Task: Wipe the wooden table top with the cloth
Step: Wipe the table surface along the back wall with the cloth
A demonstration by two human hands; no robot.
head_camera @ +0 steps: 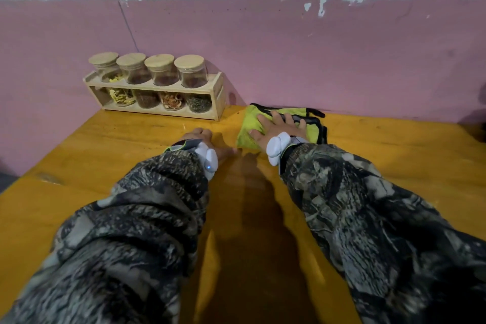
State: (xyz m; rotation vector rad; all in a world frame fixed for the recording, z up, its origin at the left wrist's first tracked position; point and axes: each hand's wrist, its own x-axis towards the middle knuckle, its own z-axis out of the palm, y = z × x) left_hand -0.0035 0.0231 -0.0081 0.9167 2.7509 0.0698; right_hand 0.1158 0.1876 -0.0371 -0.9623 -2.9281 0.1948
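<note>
Camouflage sleeves (pixel 136 221), cloth (pixel 248 126) near jar rack (pixel 157 98)

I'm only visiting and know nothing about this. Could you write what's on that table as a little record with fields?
Setting: wooden table against a pink wall
Tool: yellow-green cloth with dark edging, folded, lying near the wall
Wiping: right hand flat on the cloth, fingers spread
Other: left hand rests on the bare wood just left of the cloth; its fingers are hard to make out
Clothing: camouflage sleeves, a white wrist device on each arm
Nearby: wooden rack holding eight glass jars, far left
</note>
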